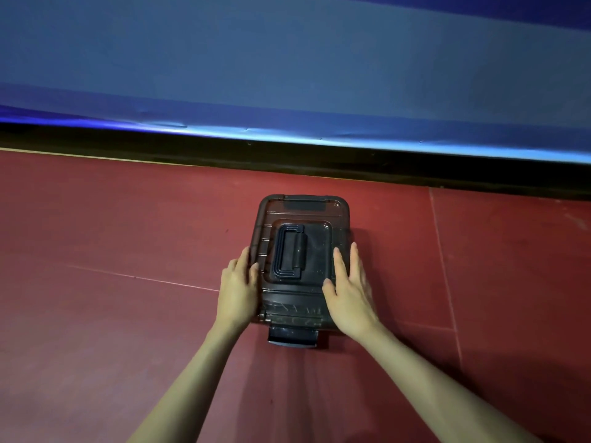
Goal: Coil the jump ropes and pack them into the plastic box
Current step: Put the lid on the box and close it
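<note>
On floor [128,251]: closed plastic box [303,212].

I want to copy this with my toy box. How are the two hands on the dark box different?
The left hand hugs the box's left edge, fingers running along its side, thumb on the lid; the right hand lies flat on top of the lid. The left hand looks partly side-on; the right hand shows its whole back. Both have straight fingers and touch the box.

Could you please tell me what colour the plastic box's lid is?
The lid is dark, smoky translucent grey-brown, seen in the head view.
</note>
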A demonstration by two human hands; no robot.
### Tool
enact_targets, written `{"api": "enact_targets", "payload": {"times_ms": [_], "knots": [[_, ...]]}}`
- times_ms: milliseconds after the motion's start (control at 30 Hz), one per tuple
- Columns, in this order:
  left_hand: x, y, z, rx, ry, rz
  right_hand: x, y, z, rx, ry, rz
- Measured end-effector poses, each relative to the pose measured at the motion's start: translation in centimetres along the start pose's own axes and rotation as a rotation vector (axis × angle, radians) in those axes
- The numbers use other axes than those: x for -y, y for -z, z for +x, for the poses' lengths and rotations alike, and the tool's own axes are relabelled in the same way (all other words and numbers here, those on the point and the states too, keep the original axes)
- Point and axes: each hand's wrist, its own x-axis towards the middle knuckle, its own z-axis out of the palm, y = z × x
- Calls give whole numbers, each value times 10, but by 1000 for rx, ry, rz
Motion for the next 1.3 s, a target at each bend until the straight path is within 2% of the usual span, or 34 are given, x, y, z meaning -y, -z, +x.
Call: {"api": "enact_targets", "payload": {"times_ms": [67,167,267,367,467,633,767,833,1067,1300], "knots": [[-1,4,-7,-59,-126,142,-3,4,-2,9,82,-123],[1,15,-28,-61,-478,269,-14,10,-4,23,317,-227],[15,22,-52,93,-771,320,-30,13,-7,-64,535,-245],[32,20,-66,214,-886,483,-41,7,-8,-104,589,-226],[37,14,-69,198,-880,561,-37,1,-9,-131,574,-206],[22,12,-60,125,-799,392,-36,-2,-10,-162,573,-182],[25,9,-57,169,-905,610,-35,-5,-10,-153,553,-163],[27,9,-57,146,-911,619,-35,-5,-10,-156,548,-157],[18,12,-56,164,-806,393,-35,-7,-10,-172,558,-144],[9,-2,-62,71,-664,196,-38,-9,-8,-167,567,-159]]}}
